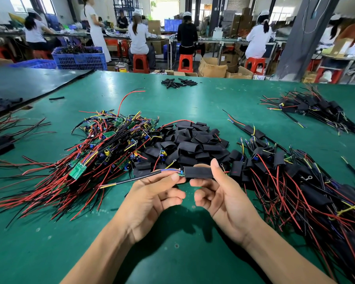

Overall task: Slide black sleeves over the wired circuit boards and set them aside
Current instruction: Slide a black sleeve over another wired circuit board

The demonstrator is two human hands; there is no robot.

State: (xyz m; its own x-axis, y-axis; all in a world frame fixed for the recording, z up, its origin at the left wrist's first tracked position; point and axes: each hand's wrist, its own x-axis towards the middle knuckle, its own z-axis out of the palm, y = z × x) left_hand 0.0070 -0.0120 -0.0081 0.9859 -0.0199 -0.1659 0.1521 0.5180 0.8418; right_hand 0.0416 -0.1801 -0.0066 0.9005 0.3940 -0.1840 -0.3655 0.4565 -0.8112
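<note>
Over the green table [193, 253], my left hand [152, 195] pinches the wires of a circuit board [181, 173]. Only the board's green end shows at the mouth of a black sleeve [198, 172]. My right hand [219, 191] pinches that sleeve between thumb and fingers. A black cable [131, 179] with yellow and red tips trails left from the board. Behind the hands lies a heap of loose black sleeves [193, 142]. To its left is a pile of bare wired boards [111, 144]. Sleeved boards [285, 177] are heaped on the right.
A second heap of sleeved boards [312, 109] lies at the far right. A small cluster of black tubes [178, 82] sits at the table's far edge. More wires [4, 136] lie at the left edge. Several people work on red stools at benches beyond.
</note>
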